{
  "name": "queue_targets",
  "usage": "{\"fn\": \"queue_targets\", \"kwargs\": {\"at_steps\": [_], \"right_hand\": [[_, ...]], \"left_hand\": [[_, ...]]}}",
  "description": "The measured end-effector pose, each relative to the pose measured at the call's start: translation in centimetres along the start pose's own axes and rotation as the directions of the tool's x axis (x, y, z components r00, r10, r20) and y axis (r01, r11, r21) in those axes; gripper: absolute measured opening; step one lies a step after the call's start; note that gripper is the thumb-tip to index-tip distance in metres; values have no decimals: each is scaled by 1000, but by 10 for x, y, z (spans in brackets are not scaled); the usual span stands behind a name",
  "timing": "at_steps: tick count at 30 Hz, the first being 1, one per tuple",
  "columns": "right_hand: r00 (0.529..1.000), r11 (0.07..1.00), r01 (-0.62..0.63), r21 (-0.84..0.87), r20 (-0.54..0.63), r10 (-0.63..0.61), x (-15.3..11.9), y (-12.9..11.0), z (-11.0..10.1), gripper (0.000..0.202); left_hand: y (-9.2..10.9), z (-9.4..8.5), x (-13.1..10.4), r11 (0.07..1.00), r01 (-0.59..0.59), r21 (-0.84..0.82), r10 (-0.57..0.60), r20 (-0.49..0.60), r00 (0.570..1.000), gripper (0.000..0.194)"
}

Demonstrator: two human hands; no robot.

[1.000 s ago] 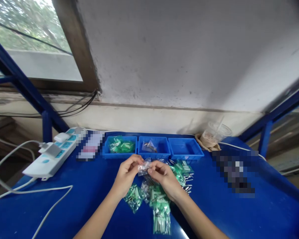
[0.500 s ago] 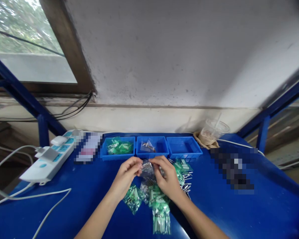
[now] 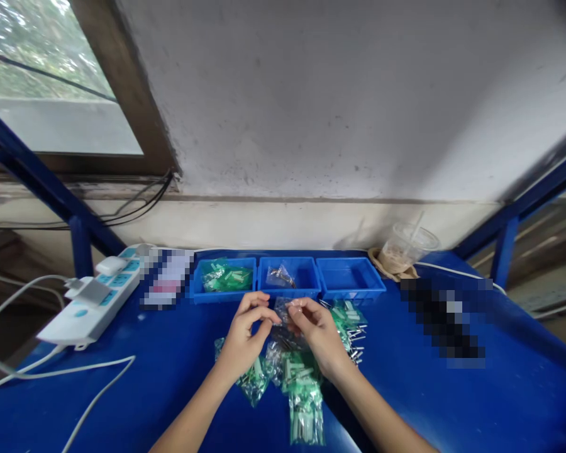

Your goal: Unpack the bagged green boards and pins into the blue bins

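As the right hand point(image 3: 318, 330) pinches the bag point(image 3: 282, 307), its axis is unclear.

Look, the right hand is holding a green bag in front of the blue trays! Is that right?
Nearly! The right hand is holding a bag in front of the blue trays, but the head view shows it's clear, not green.

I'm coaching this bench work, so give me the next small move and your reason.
Probably ease the right hand forward and lay its clear bag in the middle blue tray: a similar-looking bag lies there, while green packets sit in the left tray. The left hand looks open, leaving the right to carry.
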State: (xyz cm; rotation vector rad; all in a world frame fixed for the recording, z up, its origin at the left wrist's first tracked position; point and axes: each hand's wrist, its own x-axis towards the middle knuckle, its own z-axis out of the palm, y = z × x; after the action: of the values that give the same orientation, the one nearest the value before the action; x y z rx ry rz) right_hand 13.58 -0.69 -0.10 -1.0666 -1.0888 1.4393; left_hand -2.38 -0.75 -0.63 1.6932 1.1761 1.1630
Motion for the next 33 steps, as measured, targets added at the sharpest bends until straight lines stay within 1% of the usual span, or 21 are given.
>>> {"fn": "queue_targets", "kwargs": {"at_steps": [2, 3, 6, 8, 10, 11, 13, 16, 18, 19, 21, 23, 25, 26, 27, 28, 29, 30, 31, 32, 33], "right_hand": [[981, 960, 176, -215, -39, -189, 0, -1, -3, 19], [958, 909, 267, -320, -12, -286, -1, -1, -5, 14], [847, 667, 504, -548, 163, -506, -5, 0, -7, 12], [788, 528, 577, -623, 254, -561, -7, 2, -7, 17], [782, 474, 569, -671, 265, -563, -8, 4, -6, 23], [797, 481, 547, -686, 250, -549, -8, 4, -6, 26], [843, 541, 481, -690, 193, -503, -7, 4, -6, 27], [932, 738, 342, -582, 111, -345, -2, 0, -7, 18], [981, 883, 196, -426, 80, -179, 1, 0, -6, 27], [993, 931, 119, -345, 68, -101, 2, 1, -5, 30], [999, 972, 25, -235, 39, -16, 4, 3, -3, 32], [999, 968, 46, -245, -7, -49, 4, 5, -2, 29], [973, 914, 180, -364, -69, -219, 3, 1, -6, 23], [928, 851, 277, -446, -105, -357, 3, -4, -9, 18], [843, 757, 380, -531, -139, -520, 2, -10, -14, 12], [708, 631, 472, -615, -162, -687, 2, -18, -19, 6], [530, 489, 532, -691, -178, -829, 2, -26, -26, 8], [332, 342, 557, -756, -175, -927, 2, -35, -32, 16], [155, 213, 544, -811, -152, -976, 2, -42, -37, 23], [23, 116, 505, -856, -121, -992, 3, -48, -41, 28], [-35, 52, 459, -887, -76, -996, 5, -51, -44, 30]], "left_hand": [[0, -1, 0, 985, 143, -92, -134, 94, 986, 18], [-1, -1, 0, 960, 226, -166, -205, 134, 970, 22], [-2, -1, 0, 823, 404, -399, -360, 184, 915, 35], [-3, 0, 0, 773, 433, -463, -397, 178, 900, 33], [-3, 0, 1, 797, 410, -443, -395, 131, 909, 26], [-3, 0, 2, 825, 383, -415, -380, 94, 920, 24], [-2, -1, 2, 893, 307, -330, -325, 1, 946, 21], [-1, -3, 3, 982, 137, -132, -151, -101, 983, 15], [0, -3, 2, 1000, 16, 11, -15, -105, 994, 14], [0, -3, 1, 997, -29, 72, 36, -97, 995, 15], [0, -2, -1, 982, -80, 169, 94, -78, 992, 19], [-1, -1, -1, 969, -88, 230, 105, -61, 993, 23], [-3, 0, -1, 963, -62, 261, 69, -16, 998, 24], [-4, 0, -1, 959, -38, 280, 35, 14, 999, 25], [-6, -1, -1, 950, -9, 312, -3, 38, 999, 24], [-8, -1, -1, 933, 20, 359, -42, 54, 998, 24], [-11, 0, -2, 907, 45, 418, -76, 59, 995, 23], [-13, 0, -2, 874, 64, 482, -103, 55, 993, 24], [-15, 1, -3, 837, 76, 542, -120, 45, 992, 26], [-17, 2, -4, 803, 81, 591, -128, 39, 991, 28], [-19, 4, -5, 775, 81, 626, -131, 34, 991, 31]]}}
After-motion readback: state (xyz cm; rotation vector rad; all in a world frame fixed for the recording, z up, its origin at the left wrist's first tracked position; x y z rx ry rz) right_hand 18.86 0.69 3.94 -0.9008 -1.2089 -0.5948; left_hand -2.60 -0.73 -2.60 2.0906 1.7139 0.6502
